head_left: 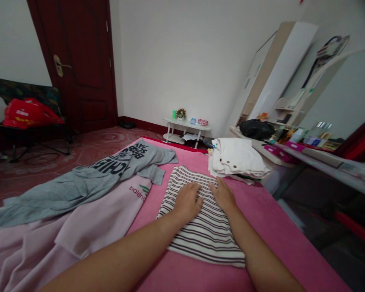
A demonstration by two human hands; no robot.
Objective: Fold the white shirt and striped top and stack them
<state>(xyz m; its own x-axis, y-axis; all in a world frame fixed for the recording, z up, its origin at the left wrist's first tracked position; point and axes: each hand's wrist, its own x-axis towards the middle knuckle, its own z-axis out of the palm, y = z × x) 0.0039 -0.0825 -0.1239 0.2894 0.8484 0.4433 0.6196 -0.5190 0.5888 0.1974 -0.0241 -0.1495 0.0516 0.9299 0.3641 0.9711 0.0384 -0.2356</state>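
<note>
A striped garment (206,239), white with dark lines, lies folded into a flat rectangle on the pink bed cover (173,275). My left hand (188,199) rests on its upper middle, fingers loosely spread and holding nothing. At the garment's upper right edge lies my right hand (223,194), its fingers stretched out over the cloth. Left of the striped garment is a pale pink garment (109,219) with lettering on it. Partly on top of that is a crumpled grey T-shirt (79,186) with black print.
A stack of folded white clothes (235,156) sits at the bed's far right. Beside the bed on the right stands a dressing table (252,142) with bottles and a black bag. A low white stand (185,123) is by the wall. A red bag (30,113) lies on a folding chair at left.
</note>
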